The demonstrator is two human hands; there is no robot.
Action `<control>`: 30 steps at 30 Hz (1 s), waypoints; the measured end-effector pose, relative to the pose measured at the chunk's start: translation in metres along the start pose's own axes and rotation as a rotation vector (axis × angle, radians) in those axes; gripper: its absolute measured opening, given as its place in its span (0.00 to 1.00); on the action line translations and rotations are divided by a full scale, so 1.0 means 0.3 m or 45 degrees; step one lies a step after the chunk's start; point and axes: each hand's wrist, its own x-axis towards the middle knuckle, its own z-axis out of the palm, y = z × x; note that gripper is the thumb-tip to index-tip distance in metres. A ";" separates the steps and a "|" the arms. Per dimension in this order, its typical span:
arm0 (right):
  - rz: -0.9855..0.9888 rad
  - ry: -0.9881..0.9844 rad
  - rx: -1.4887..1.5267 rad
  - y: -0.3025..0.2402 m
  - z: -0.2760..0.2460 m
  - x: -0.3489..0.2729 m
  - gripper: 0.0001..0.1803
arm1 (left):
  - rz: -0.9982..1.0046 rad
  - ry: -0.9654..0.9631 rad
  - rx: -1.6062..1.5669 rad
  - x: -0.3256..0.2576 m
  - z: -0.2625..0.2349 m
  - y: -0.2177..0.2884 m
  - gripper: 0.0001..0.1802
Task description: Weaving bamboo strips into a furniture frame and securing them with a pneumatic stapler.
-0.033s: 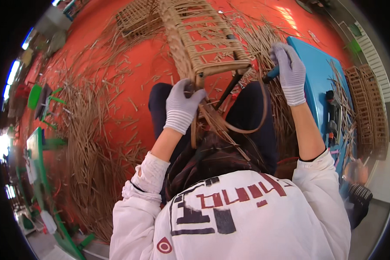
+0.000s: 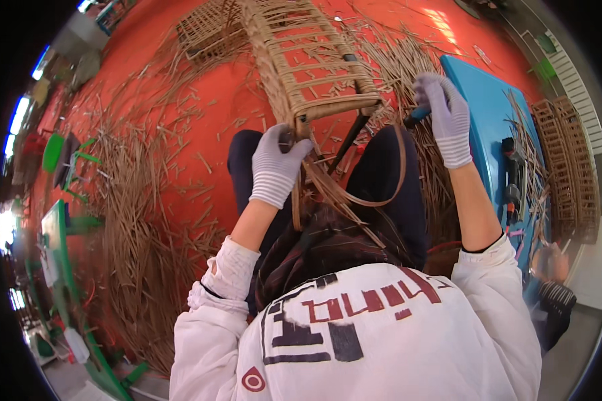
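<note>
A woven rattan frame [image 2: 331, 105] with an open lattice top and dark legs stands tilted between my knees. My gloved left hand [image 2: 274, 167] is closed at its near corner, over the strips there; the exact grip is partly hidden. Loose flat rattan strips [image 2: 331, 187] hang below that corner, and one long strip [image 2: 401, 160] loops out to the right. My gloved right hand [image 2: 445, 117], raised right of the frame, is closed around a tool with a blue handle [image 2: 418, 115]. The tool's working end cannot be made out.
Heaps of cut strips [image 2: 127, 247] cover the red floor on the left. On the right, a blue table [image 2: 478, 113] bears a black power tool [image 2: 512, 174] and loose strips. Woven racks [image 2: 565, 174] stand beyond it. Another woven piece [image 2: 211, 33] lies at the far left.
My right hand and its tool have come slightly down and left. The woven frame's near end and my left hand have shifted slightly left.
</note>
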 end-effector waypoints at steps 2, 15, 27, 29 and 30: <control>0.271 -0.175 0.004 -0.001 -0.022 -0.069 0.11 | 0.041 0.019 -0.066 -0.001 -0.011 -0.023 0.30; 0.426 -0.283 -0.051 -0.029 0.108 -0.132 0.14 | -0.513 -0.223 -1.183 0.061 -0.074 -0.067 0.14; 0.467 -0.276 -0.038 0.090 0.032 -0.052 0.13 | -0.630 -0.294 -1.121 0.134 -0.009 0.080 0.19; 0.462 -0.305 -0.041 0.112 -0.001 -0.039 0.14 | -0.621 -0.362 -1.128 0.148 0.007 0.091 0.19; 0.524 -0.287 -0.031 0.122 -0.019 -0.035 0.14 | -0.622 -0.370 -1.117 0.156 0.018 0.095 0.19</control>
